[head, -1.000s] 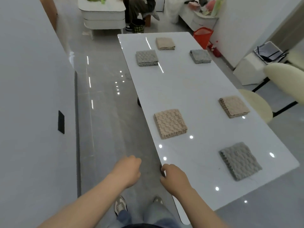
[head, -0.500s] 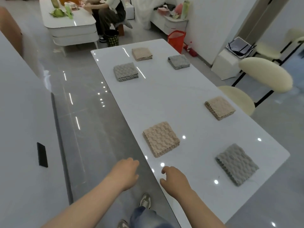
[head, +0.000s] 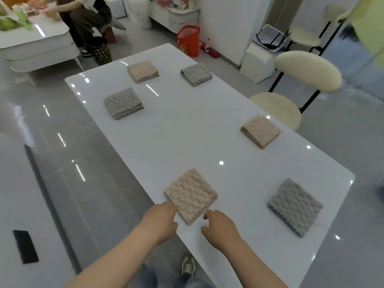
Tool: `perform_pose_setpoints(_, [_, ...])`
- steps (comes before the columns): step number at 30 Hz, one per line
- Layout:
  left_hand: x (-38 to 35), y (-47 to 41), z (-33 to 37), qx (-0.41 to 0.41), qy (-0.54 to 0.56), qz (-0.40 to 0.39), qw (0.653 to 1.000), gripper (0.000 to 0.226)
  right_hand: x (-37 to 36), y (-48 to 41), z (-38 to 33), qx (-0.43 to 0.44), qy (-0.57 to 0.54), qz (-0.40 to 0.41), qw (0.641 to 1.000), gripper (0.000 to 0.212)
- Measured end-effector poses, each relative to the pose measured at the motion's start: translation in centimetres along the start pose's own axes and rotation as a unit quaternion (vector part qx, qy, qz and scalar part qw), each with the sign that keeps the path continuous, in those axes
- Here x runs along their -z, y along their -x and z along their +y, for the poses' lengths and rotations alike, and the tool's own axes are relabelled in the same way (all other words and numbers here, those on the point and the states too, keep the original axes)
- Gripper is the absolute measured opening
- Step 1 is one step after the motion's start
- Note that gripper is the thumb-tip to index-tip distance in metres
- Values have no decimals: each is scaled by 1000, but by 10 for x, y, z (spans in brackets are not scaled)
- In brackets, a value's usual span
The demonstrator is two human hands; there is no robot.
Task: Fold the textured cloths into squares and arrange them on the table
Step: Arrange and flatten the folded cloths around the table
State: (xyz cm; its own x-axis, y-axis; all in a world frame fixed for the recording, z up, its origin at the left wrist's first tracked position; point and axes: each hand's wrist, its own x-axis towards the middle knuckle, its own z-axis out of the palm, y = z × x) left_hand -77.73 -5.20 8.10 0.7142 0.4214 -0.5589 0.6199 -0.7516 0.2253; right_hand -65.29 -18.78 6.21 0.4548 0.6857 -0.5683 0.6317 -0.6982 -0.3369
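Observation:
Several folded textured cloths lie as squares on the white table (head: 187, 132). The nearest is a beige cloth (head: 190, 195) by the table's left edge. A grey cloth (head: 295, 205) sits near the right front corner, another beige cloth (head: 260, 130) further along the right side. Far off lie a grey cloth (head: 123, 103), a beige cloth (head: 143, 71) and a grey cloth (head: 196, 74). My left hand (head: 161, 221) hovers at the near beige cloth's left corner, fingers loosely curled, holding nothing. My right hand (head: 220, 226) hovers just right of its near corner, also empty.
A cream chair (head: 291, 94) stands against the table's right side. A white bin (head: 261, 57) and a red bag (head: 188, 43) sit past the far end. A person sits by a low white table (head: 35, 44) at the back left. A white counter (head: 20, 225) runs along my left.
I have stepped closer and both hands have moved forward over the table edge, now reaching the near corner of the closest beige cloth. The cloths have not moved.

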Motion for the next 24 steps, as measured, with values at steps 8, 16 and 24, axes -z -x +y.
perform_pose_setpoints(8, [28, -47, -49, -111, -61, -33, 991, 30, -19, -15, -39, -118, -67, 25, 990, 30])
perform_pose_setpoints(16, [59, -71, -97, -213, -132, -61, 966, 26, -35, -13, -90, -233, -142, 72, 959, 30])
perform_pose_setpoints(24, [61, -92, -89, -260, -148, -92, 950, 29, -45, -7, -94, -272, -198, 96, 937, 40])
